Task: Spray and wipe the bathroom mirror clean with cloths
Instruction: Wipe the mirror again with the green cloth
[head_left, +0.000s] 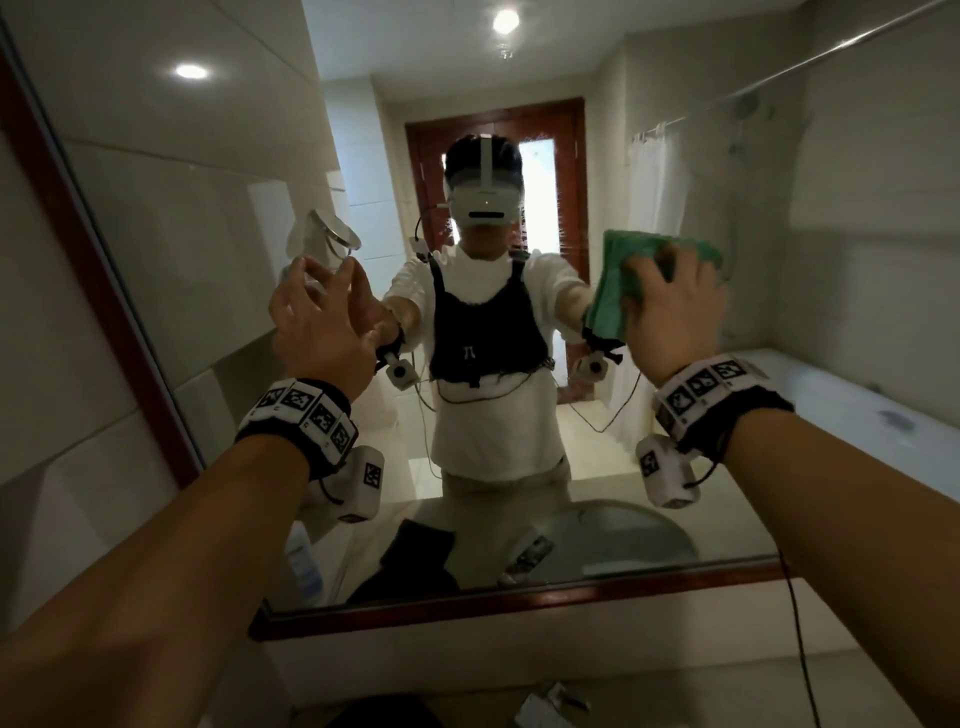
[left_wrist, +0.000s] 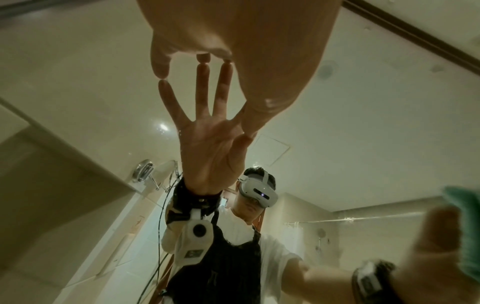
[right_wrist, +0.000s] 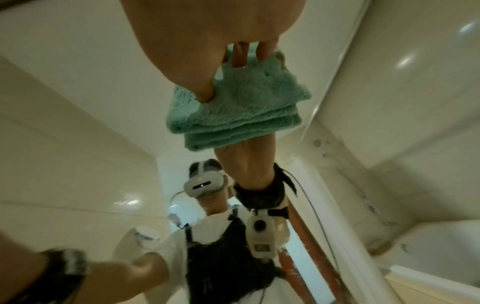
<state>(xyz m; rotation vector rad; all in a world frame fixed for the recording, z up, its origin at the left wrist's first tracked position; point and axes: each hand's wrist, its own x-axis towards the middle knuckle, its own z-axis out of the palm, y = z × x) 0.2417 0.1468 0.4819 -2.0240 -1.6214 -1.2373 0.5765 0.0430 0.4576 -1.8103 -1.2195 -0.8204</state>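
We find the left hand left of centre on the mirror, fingertips touching the glass. The right hand sits right of centre, with the cloth between palm and glass. Both are well above the lower edge; the counter lies below it.

A red-brown wooden door stands at the back, below a round ceiling light. A white shower curtain hangs just beside a white bathtub, and pale glossy tiles cover the wall on the left.
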